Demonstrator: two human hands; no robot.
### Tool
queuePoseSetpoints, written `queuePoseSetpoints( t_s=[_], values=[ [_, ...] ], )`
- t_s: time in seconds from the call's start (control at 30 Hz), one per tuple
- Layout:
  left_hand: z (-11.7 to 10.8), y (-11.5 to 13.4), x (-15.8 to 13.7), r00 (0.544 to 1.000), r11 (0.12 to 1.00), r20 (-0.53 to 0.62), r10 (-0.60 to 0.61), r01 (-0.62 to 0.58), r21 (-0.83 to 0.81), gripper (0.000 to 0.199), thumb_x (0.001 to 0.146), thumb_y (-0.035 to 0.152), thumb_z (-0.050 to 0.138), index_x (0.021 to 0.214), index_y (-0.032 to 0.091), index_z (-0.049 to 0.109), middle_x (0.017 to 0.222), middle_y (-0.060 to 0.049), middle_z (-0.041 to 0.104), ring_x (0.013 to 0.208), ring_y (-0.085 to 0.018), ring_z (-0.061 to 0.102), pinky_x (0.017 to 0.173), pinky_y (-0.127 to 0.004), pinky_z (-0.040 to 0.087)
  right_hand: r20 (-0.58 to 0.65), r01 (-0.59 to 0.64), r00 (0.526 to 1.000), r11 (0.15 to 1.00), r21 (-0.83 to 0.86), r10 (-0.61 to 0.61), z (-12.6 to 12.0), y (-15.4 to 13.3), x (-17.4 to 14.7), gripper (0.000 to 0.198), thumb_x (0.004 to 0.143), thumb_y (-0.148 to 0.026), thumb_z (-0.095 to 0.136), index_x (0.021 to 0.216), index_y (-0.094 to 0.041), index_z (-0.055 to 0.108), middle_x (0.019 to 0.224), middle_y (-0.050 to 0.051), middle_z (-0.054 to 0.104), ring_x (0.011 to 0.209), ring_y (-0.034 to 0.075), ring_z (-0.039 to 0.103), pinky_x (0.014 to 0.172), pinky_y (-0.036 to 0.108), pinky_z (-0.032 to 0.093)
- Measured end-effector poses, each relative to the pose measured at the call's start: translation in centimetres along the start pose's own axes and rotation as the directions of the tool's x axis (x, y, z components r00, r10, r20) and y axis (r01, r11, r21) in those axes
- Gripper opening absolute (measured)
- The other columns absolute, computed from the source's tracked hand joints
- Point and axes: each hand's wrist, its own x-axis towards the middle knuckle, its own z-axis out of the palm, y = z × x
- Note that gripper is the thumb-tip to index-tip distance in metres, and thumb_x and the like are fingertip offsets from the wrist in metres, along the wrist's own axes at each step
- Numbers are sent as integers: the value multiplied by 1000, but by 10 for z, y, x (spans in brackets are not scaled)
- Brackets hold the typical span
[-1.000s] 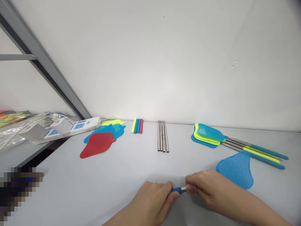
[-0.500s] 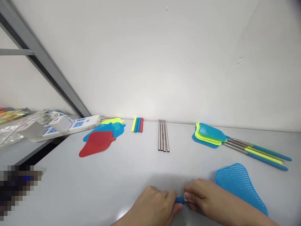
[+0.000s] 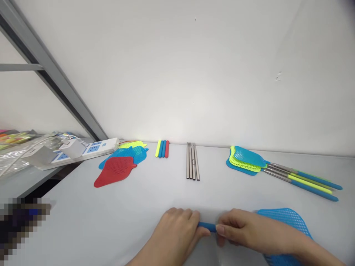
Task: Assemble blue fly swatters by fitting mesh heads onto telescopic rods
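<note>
In front of me my left hand (image 3: 179, 229) is closed around a blue handle grip (image 3: 207, 226), its thumb lying along the near side. My right hand (image 3: 235, 227) pinches the right end of this grip between thumb and fingers. A blue fly swatter head (image 3: 288, 218) with a mesh of holes lies under my right wrist and forearm, partly covered by them. The metal rod between grip and swatter head is hidden by my right hand.
Loose swatter heads, the red one (image 3: 116, 170) in front, lie left. Several coloured grips (image 3: 162, 149) and metal rods (image 3: 192, 161) stand in rows near the wall. Whole fly swatters (image 3: 288, 173) are stacked right. A power strip (image 3: 94, 149) crosses the table's left edge.
More of the blue grip shows between my hands, and my left hand has shifted slightly left and up. The blue swatter head has turned and sits farther under my right forearm.
</note>
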Motion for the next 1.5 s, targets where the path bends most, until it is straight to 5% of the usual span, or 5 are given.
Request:
queuePoseSetpoints(
  t_s=[0.1,0.63,0.93,1.23,1.5],
  values=[
    [-2,-5,0,997,997,18,-72,72,-1,29,87,34,32,73,17,51,71,-2,59,63,-19,55,54,-28,35,6,-21,1000,999,35,21,-3,2,2,39,83,-46,32,88,-23,62,66,-2,46,60,10,42,54,20,32],
    [27,2,2,996,997,63,70,-71,22,22,84,33,40,70,18,47,63,-1,62,51,-19,59,41,-27,29,-59,-87,995,996,-28,85,6,3,4,30,80,-29,36,71,-17,62,75,3,56,71,15,50,63,24,36],
    [39,5,-1,984,989,-104,144,-139,57,44,87,42,23,61,18,47,49,-2,59,38,-18,54,35,-27,22,-52,-155,986,988,18,155,18,2,3,28,80,-28,35,70,-17,59,74,3,55,70,15,50,60,24,35],
    [15,4,-1,991,995,97,96,-95,-19,33,85,38,33,67,17,51,60,-2,62,48,-16,56,41,-25,22,-28,-132,990,986,101,136,21,1,2,34,81,-34,34,74,-17,62,63,0,50,61,12,46,58,23,35],
    [0,-5,-2,998,981,49,31,-21,-194,37,87,40,26,68,19,50,68,1,60,58,-13,53,48,-23,24,-191,-41,981,998,-57,29,13,-4,-10,36,83,-46,33,80,-23,61,82,2,60,75,16,53,64,24,35]
  ],
)
